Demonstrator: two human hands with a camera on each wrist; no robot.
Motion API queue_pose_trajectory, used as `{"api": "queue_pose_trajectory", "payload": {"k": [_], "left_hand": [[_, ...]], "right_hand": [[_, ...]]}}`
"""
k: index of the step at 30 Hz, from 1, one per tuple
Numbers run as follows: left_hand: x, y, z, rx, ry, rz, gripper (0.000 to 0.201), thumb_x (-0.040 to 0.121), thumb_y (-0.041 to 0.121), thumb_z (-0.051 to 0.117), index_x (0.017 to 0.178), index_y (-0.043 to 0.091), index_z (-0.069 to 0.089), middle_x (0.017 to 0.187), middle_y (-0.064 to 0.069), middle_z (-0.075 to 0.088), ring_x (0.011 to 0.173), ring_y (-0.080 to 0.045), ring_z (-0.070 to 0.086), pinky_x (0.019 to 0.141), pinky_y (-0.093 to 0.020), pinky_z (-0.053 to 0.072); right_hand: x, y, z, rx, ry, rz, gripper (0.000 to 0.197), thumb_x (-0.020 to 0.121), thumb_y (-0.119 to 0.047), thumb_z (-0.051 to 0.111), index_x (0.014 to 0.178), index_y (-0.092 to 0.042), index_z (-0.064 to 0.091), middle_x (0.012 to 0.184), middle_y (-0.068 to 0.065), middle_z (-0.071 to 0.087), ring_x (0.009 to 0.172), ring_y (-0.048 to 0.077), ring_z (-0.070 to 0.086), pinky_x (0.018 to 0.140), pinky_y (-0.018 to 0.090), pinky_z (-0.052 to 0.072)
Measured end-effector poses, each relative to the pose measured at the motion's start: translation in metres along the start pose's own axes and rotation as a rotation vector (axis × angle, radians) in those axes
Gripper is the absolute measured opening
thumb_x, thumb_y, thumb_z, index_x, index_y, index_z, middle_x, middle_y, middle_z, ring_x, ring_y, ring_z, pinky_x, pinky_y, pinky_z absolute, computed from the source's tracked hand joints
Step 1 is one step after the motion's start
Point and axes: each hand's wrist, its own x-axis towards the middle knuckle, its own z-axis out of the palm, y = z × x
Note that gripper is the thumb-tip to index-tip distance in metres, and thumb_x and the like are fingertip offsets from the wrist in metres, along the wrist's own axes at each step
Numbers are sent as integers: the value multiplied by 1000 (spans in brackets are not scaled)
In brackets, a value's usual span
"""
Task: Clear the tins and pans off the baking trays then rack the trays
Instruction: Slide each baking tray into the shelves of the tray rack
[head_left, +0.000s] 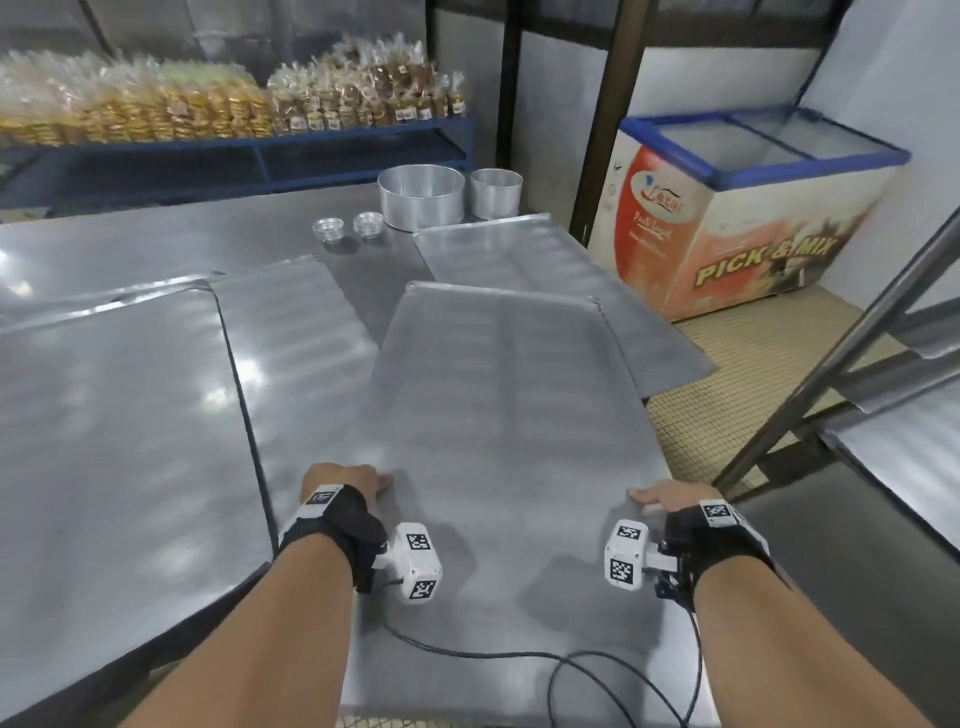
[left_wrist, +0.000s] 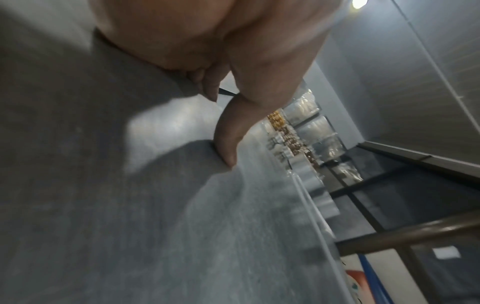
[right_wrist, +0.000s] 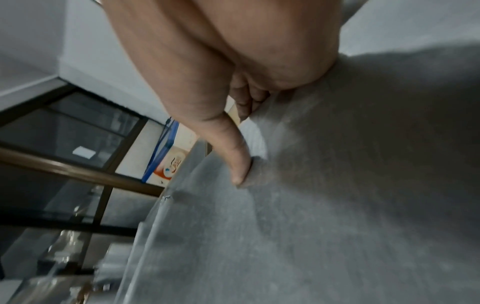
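Observation:
A large bare baking tray is lifted in front of me, tilted over the table. My left hand grips its left edge, thumb on top, fingers curled under. My right hand grips the right edge the same way, thumb pressed on the tray. Another tray lies behind it at the table's right edge. More trays lie to the left. Two round tins and two small foil cups stand on the table at the back.
A metal rack with angled rails stands to my right, a tray lying on one level. A chest freezer is beyond it. A blue shelf of bagged goods runs along the back wall.

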Motion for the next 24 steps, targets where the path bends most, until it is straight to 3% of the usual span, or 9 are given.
{"api": "queue_pose_trajectory", "payload": {"k": [3, 4, 6, 8, 13, 17, 19, 22, 24], "left_hand": [[10, 13, -17, 14, -41, 82, 30, 80, 21, 78, 86, -1, 58, 96, -16, 65, 88, -33, 61, 78, -33, 47], [13, 15, -22, 32, -59, 118, 32, 80, 20, 78, 96, -2, 61, 99, -18, 66, 91, -34, 63, 81, -35, 49], [18, 17, -32, 80, -94, 194, 41, 80, 22, 78, 110, -2, 65, 110, -20, 68, 103, -35, 65, 88, -37, 51], [20, 17, -43, 114, -123, 276, 48, 80, 25, 78, 117, -3, 65, 121, -21, 66, 113, -34, 63, 93, -39, 50], [18, 18, -73, 137, -214, 403, 50, 81, 24, 76, 120, -5, 64, 124, -22, 64, 115, -35, 62, 92, -40, 49], [2, 19, -89, 172, -299, 435, 47, 81, 23, 79, 115, -4, 61, 103, -17, 62, 86, -28, 57, 76, -32, 44], [-9, 19, -92, 171, -321, 452, 40, 81, 22, 79, 108, -2, 59, 98, -13, 57, 82, -26, 53, 74, -30, 40], [-25, 16, -89, 202, -375, 468, 50, 76, 23, 83, 111, -5, 60, 113, -12, 65, 94, -28, 62, 75, -31, 42], [-37, 11, -84, 210, -408, 486, 54, 73, 21, 85, 116, -2, 63, 120, -14, 66, 105, -29, 65, 84, -30, 47]], "right_hand": [[7, 24, 14, 117, 4, 89, 86, 34, -42, 94, 104, 1, 70, 98, 20, 73, 87, 39, 71, 88, 51, 55], [-7, 25, 19, 158, 34, 138, 88, 34, -40, 96, 106, 2, 69, 98, 20, 73, 87, 39, 71, 88, 49, 55], [-53, 21, 28, 214, 114, 191, 74, 64, -37, 90, 119, 4, 63, 113, 20, 69, 99, 37, 68, 91, 42, 53], [-87, 22, 33, 277, 190, 215, 66, 77, -37, 82, 124, 4, 61, 123, 20, 64, 108, 37, 64, 97, 44, 51], [-140, 52, 48, 432, 297, 208, 67, 60, -26, 93, 108, 8, 61, 100, 19, 66, 87, 38, 65, 86, 47, 56], [-199, 71, 54, 511, 416, 257, 42, 67, -18, 89, 94, -2, 62, 91, 16, 66, 80, 33, 65, 88, 43, 55], [-225, 84, 54, 538, 418, 269, 39, 66, -15, 87, 90, 4, 62, 95, 15, 67, 80, 32, 66, 82, 41, 57], [-255, 105, 52, 591, 478, 263, 44, 68, -16, 86, 102, 4, 67, 97, 15, 66, 83, 33, 65, 73, 37, 55], [-273, 120, 50, 675, 542, 270, 46, 74, -14, 84, 112, -3, 63, 100, 17, 64, 89, 33, 60, 69, 33, 49]]}}
